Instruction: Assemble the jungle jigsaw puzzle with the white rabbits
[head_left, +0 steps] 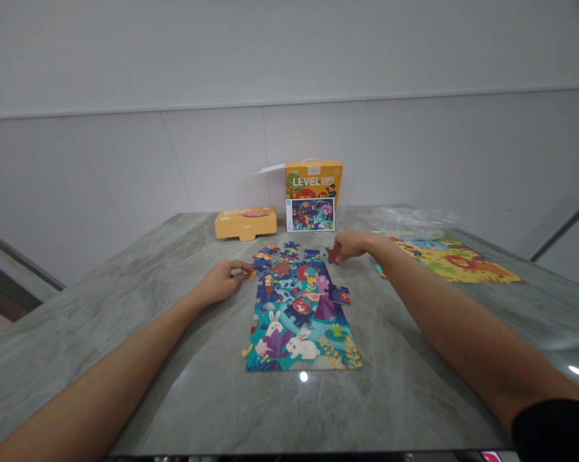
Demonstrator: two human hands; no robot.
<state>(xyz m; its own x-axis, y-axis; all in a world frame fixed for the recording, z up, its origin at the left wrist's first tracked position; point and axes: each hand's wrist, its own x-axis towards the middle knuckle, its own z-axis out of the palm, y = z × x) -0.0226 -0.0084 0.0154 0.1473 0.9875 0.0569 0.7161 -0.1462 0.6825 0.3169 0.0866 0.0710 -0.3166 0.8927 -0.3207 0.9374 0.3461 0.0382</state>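
A partly joined jigsaw puzzle (289, 321) with white rabbits and plants lies in the middle of the table. Beyond its far edge several loose pieces (284, 251) are scattered, some overlapping. My right hand (351, 245) pinches a reddish-brown puzzle piece (333, 254) at the far right of the loose pieces. On the left, my left hand (224, 280) has its fingers closed on a small orange puzzle piece (251, 274) beside the puzzle's upper left corner. A dark blue puzzle piece with a red figure (340, 294) sticks out at the puzzle's right edge.
A reference picture card (312, 215) leans on an upright yellow box (313, 176) at the back. Left of them lies a flat orange box (246, 224). A second, yellow puzzle (448, 258) is on the right, with clear plastic wrap (409, 217) behind it. The table (183, 398) is grey marble.
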